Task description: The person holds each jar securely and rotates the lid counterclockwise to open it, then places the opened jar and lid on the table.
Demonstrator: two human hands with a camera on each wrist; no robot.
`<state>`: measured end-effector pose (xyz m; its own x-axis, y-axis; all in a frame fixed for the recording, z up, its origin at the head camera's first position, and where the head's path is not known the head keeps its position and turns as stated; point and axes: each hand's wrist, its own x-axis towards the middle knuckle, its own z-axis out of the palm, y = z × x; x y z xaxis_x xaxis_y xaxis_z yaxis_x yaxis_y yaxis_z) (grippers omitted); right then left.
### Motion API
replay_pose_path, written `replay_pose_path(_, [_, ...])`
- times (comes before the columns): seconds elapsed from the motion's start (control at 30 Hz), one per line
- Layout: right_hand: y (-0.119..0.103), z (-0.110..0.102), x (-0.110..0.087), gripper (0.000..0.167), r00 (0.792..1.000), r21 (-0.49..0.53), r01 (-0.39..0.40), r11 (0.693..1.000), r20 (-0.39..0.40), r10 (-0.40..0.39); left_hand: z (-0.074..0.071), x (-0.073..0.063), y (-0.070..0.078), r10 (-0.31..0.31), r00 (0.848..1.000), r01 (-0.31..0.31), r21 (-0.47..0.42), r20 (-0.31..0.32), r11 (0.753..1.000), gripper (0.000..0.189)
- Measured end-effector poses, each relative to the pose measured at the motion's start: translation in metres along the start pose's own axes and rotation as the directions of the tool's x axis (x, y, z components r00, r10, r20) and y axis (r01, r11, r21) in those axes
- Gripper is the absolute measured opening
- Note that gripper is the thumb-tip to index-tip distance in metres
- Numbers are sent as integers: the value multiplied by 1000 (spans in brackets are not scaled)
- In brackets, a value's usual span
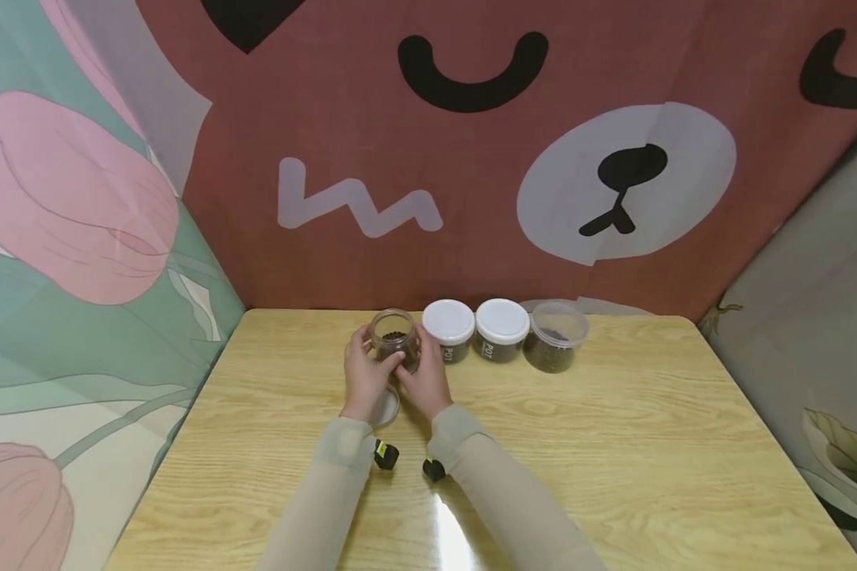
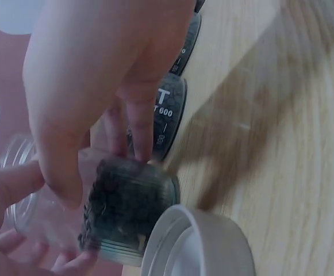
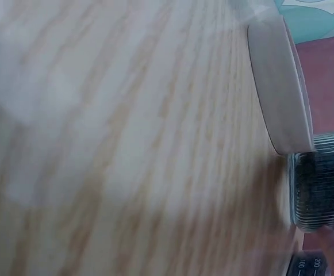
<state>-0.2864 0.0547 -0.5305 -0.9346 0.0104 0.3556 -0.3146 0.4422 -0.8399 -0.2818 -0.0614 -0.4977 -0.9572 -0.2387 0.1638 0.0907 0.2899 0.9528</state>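
Both hands hold an open, clear ribbed jar [image 1: 394, 327] upright, with small dark pieces filling its lower part. The left hand [image 1: 364, 379] wraps the jar's left side, fingers behind and thumb in front. On the opposite side the right hand [image 1: 429, 381] curls round it, the two thumbs meeting at the near face. In the left wrist view the jar [image 2: 129, 207] has its base down by the table. A white screw lid [image 1: 386, 407] lies on the wood right in front of it, close to the jar's base [image 3: 319, 184] in the right wrist view.
To the right stand two jars with white lids, one [image 1: 448, 321] beside the right hand and another [image 1: 502, 321] next to it. Beyond them is a jar [image 1: 553, 349] of dark contents with a translucent rim. Printed cloth [image 1: 471, 159] hangs behind the wooden table [image 1: 614, 460].
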Motion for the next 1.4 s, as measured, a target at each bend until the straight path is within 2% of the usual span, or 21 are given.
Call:
replay_pose_path(0.17, [-2,5,4,74,999,5,-11,1000,-34,11,2,-2,8,-40,997,40,6,-66,999,72])
replay_pose_path(0.33, [-6,8,7,65,997,97,-49,994,-52,55,4,-1,12,-90,990,92,13,-111,996,60])
replay_pose_path(0.5, [-9,9,9,61,992,149,-98,984,-62,108,8,2,13,-116,983,110,-49,-141,993,45])
replay_pose_path(0.67, [-11,6,11,62,993,132,-81,988,-73,91,13,7,14,-113,981,94,-124,-159,988,39])
replay_pose_path(0.8, [-10,5,13,71,998,42,-50,998,-32,51,15,11,14,-100,980,75,-145,-173,987,38])
replay_pose_path(0.9, [-10,4,15,79,1000,-8,-23,1000,14,23,14,12,15,-109,978,84,-148,-176,986,37])
replay_pose_path(1.07, [-13,-1,17,84,997,11,-7,1000,71,7,12,9,14,-137,978,106,-189,-156,976,34])
replay_pose_path(1.27, [-12,-1,16,89,994,-36,-13,999,105,17,14,5,12,-186,976,156,-226,-117,961,29])
replay_pose_path(1.4, [-12,-1,12,92,995,-84,-8,996,96,16,16,3,11,-203,975,176,-233,-96,956,30])
